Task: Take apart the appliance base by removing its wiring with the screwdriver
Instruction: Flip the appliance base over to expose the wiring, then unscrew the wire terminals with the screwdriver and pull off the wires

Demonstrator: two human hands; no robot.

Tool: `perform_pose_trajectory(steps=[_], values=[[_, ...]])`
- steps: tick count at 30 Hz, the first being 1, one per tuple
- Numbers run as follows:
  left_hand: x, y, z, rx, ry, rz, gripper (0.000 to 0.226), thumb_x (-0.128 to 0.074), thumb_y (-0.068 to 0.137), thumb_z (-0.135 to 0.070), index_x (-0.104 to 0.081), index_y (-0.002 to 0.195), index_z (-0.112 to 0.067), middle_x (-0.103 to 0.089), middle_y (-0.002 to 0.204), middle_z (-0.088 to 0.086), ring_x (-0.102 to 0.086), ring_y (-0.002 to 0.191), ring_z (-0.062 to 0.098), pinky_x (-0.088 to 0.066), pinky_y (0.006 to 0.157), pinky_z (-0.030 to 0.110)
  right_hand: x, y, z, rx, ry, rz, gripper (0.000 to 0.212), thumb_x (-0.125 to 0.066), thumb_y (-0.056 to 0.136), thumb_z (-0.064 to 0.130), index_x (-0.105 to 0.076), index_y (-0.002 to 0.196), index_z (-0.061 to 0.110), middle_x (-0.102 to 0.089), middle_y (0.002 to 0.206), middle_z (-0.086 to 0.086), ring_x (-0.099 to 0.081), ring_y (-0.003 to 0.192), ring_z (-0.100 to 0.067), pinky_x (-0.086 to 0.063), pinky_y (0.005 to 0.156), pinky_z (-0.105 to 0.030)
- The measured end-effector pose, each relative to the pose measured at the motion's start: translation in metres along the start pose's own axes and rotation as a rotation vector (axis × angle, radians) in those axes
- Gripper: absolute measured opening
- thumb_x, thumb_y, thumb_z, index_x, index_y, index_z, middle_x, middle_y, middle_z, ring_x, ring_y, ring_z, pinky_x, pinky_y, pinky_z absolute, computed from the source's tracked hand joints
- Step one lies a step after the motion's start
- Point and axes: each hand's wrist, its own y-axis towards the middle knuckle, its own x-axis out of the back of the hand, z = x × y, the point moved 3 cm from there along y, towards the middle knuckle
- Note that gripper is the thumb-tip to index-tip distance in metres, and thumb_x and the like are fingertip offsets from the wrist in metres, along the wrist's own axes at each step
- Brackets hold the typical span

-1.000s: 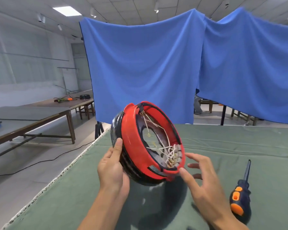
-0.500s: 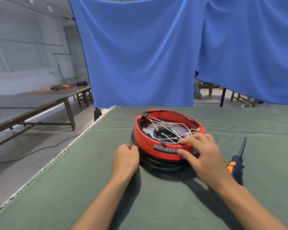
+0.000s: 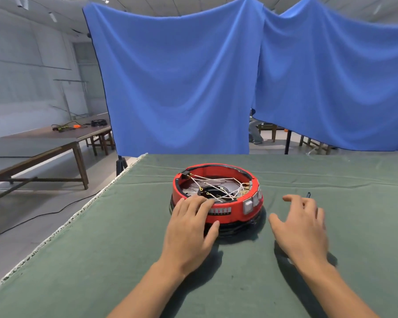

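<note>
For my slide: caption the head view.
Left hand steadies the red appliance base on green cloth; right hand hovers open beside it.

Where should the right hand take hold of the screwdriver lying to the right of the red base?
Probably by the handle, coming down from above. The screwdriver lies flat on the green cloth, mostly hidden under the open right hand; only its thin tip shows beyond the fingertips, so the handle must lie nearer the person. The left hand rests on the appliance base.
</note>
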Motion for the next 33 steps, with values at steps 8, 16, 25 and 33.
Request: perform_pose_trajectory(steps=[8, 16, 25, 33], values=[[-0.008, 0.018, 0.000, -0.068, 0.032, -0.168, 0.028, -0.049, 0.092, -0.028, -0.064, 0.079, -0.009, -0.059, 0.081, 0.004, -0.051, 0.078, 0.026, -0.045, 0.076, 0.038, -0.019, 0.012, -0.022, -0.107, -0.109, 0.172, 0.060, -0.062, 0.079, 0.021, -0.033, 0.130, 0.020, -0.032, 0.114, -0.008, -0.051, 0.093, -0.035, -0.036, 0.070, -0.036], [0.003, 0.012, -0.005, 0.059, -0.189, -0.094, 0.030, -0.043, 0.092, -0.033, -0.061, 0.079, -0.013, -0.058, 0.079, -0.002, -0.045, 0.080, 0.018, -0.040, 0.074, 0.031, -0.007, 0.014, -0.020, -0.195, 0.629, -0.071, 0.034, -0.066, 0.078, 0.007, -0.047, 0.104, 0.019, -0.061, 0.100, -0.005, -0.058, 0.087, -0.025, -0.041, 0.071, -0.030], [0.025, 0.038, -0.008, 0.269, -0.182, -0.073, 0.034, -0.057, 0.089, -0.020, -0.054, 0.122, -0.013, -0.056, 0.104, 0.004, -0.053, 0.097, 0.025, -0.045, 0.078, 0.040, 0.036, 0.018, 0.031, 0.074, 1.043, -0.232, 0.019, -0.068, 0.080, 0.000, -0.062, 0.083, 0.018, -0.068, 0.079, -0.008, -0.064, 0.063, -0.015, -0.057, 0.060, -0.037], [0.001, 0.113, 0.001, -0.036, 0.194, -0.086, 0.027, -0.066, 0.084, -0.024, -0.066, 0.109, -0.014, -0.063, 0.112, 0.010, -0.054, 0.108, 0.035, -0.041, 0.094, 0.047, 0.025, 0.072, 0.084, 0.222, 1.164, 0.124, 0.011, -0.069, 0.083, 0.006, -0.064, 0.074, 0.010, -0.072, 0.070, -0.009, -0.065, 0.047, -0.027, -0.045, 0.037, -0.024]])
